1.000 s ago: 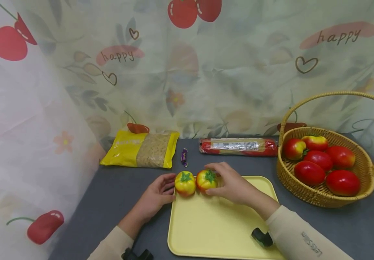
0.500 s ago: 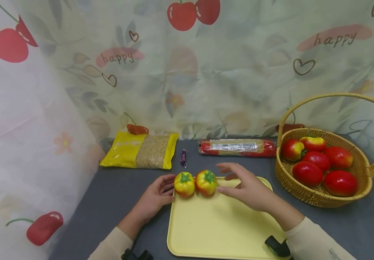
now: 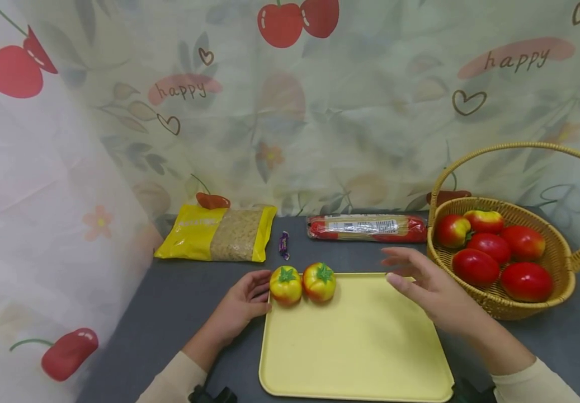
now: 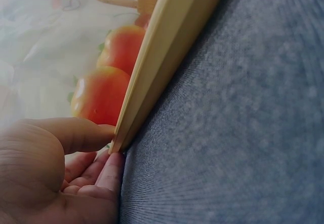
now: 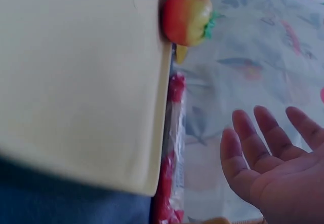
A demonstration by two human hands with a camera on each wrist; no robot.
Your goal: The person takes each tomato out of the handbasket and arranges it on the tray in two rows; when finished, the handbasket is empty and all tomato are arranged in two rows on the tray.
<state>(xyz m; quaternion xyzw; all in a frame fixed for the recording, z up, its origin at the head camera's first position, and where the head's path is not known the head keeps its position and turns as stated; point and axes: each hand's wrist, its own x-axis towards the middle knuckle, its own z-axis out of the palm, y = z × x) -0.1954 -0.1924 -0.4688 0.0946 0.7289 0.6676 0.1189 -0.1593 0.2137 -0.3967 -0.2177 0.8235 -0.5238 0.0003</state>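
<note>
Two small yellow-and-red toy tomatoes with green tops sit side by side at the far left corner of a pale yellow tray [image 3: 355, 347]. The left tomato [image 3: 286, 284] touches the right tomato [image 3: 319, 281]; together they form a short row running left to right along the tray's far edge.

The left hand [image 3: 239, 308] rests on the grey surface [image 3: 169, 313] at that corner of the tray. The left wrist view shows its thumb above the tray's rim and a finger below it, pinching the corner. This hand lies just beside the left tomato and is the nearer hand to both.

The right hand [image 3: 433, 291] hovers above the tray's far right corner, fingers spread and relaxed, holding nothing. The tomatoes lie well to its left; a wicker basket [image 3: 553, 305] of red and yellow-red tomatoes lies just to its right.

Along the back of the surface lie a yellow bag of grain [image 3: 219, 232], a small purple wrapped sweet [image 3: 284, 244] and a long red-ended packet [image 3: 367, 227], in front of a cherry-print curtain.

The left wrist view is close and blurred, with most of that hand's fingers hidden. The basket's handle is cut off at the right edge.
</note>
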